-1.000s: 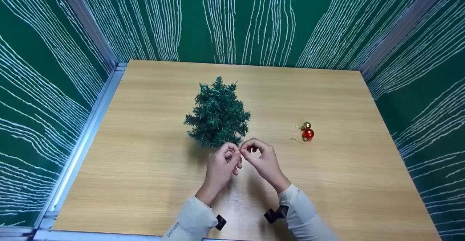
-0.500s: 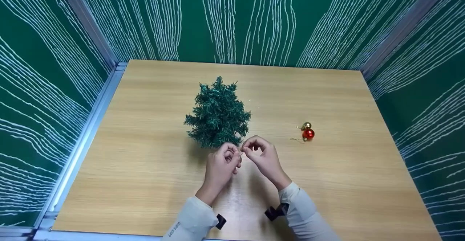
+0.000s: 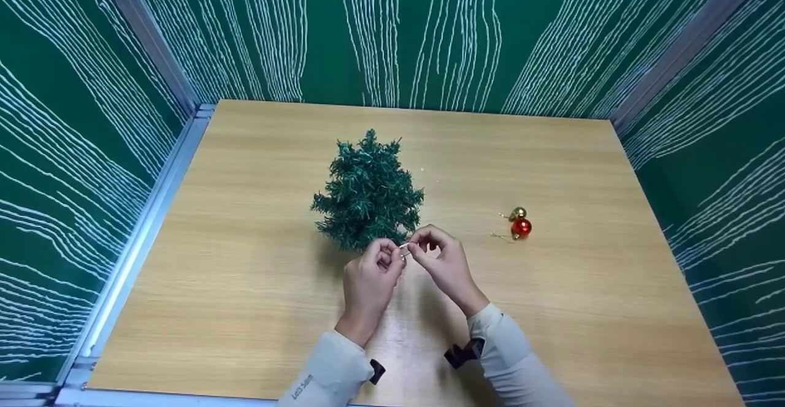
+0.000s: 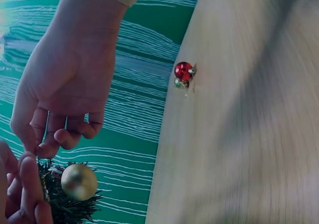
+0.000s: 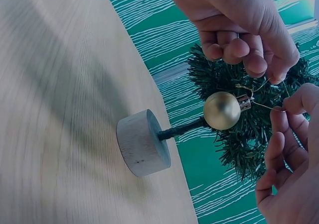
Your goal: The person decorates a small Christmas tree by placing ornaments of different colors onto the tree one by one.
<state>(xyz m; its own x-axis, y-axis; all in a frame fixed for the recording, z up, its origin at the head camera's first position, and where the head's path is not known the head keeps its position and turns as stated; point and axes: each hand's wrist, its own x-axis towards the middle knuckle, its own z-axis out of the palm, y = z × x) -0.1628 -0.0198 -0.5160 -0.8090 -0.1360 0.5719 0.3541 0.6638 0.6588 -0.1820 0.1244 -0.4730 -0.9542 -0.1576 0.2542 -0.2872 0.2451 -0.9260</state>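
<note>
A gold bauble (image 5: 221, 110) hangs by a thin gold string loop (image 5: 266, 104) in the right wrist view. My left hand (image 3: 371, 278) pinches one part of the loop between thumb and fingertip, and my right hand (image 3: 448, 266) pinches another, so the string is spread between them. Both hands are close together in front of a small green artificial Christmas tree (image 3: 368, 192). Its round wooden base (image 5: 143, 143) stands on the table. In the head view the hanging bauble is mostly hidden by the left hand's fingers.
To the right on the wooden table (image 3: 589, 309) lie a red bauble (image 3: 521, 228) and a second gold bauble (image 3: 519, 213), side by side with their string loops. Green walls with white lines (image 3: 429, 33) enclose the table's back and sides.
The fingertips have drawn slightly apart, and the string loop now shows spread between them. The left hand has shifted a little to the left. The tree and the baubles on the table stay put.
</note>
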